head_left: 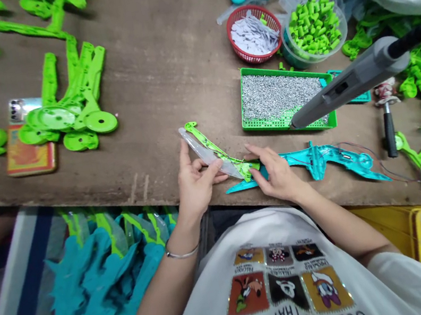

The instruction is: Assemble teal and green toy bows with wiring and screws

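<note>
My left hand (194, 181) pinches a clear plastic blade piece (205, 153) that lies along a slim green plastic part (212, 146), both angled up to the left. My right hand (275, 171) presses its fingers down where the green part meets a teal plastic toy body (323, 157) lying flat at the table's front edge. Thin wires (381, 164) trail from the teal body's right end.
A green tray of small metal screws (281, 97) sits behind my hands, with a grey electric screwdriver (347, 83) hanging over it. A red basket (254, 32), a tub of green bits (313, 27), green parts (72, 105) and a phone (25, 140) lie about. Bins of teal parts (94, 284) stand below.
</note>
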The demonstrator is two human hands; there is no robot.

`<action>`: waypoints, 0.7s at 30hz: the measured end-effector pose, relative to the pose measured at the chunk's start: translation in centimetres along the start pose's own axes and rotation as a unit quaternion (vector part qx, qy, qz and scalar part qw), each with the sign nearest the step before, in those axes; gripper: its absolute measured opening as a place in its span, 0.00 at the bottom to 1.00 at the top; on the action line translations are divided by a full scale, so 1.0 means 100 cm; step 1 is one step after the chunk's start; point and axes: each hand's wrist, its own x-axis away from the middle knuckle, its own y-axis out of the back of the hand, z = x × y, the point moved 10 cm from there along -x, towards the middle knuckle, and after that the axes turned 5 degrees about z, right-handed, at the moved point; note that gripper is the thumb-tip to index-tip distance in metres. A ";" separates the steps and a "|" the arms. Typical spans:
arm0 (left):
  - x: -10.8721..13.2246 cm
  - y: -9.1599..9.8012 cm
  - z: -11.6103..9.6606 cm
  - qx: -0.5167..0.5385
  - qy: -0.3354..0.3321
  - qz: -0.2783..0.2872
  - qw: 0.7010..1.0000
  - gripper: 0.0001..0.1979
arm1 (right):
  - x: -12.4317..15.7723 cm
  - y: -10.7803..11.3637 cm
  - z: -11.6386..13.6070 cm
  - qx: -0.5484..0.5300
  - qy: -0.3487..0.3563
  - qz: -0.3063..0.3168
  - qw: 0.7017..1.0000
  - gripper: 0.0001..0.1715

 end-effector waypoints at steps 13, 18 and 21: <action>0.000 0.000 -0.002 -0.100 0.009 0.036 0.994 0.62 | -0.002 0.000 0.009 -0.001 0.031 0.008 0.999 0.29; 0.000 -0.001 -0.002 -0.076 -0.016 0.042 0.996 0.62 | -0.003 0.000 0.009 -0.009 0.033 0.007 0.999 0.25; -0.001 0.000 -0.003 -0.072 -0.026 0.040 0.996 0.61 | -0.003 -0.001 0.009 -0.004 0.032 0.009 0.999 0.26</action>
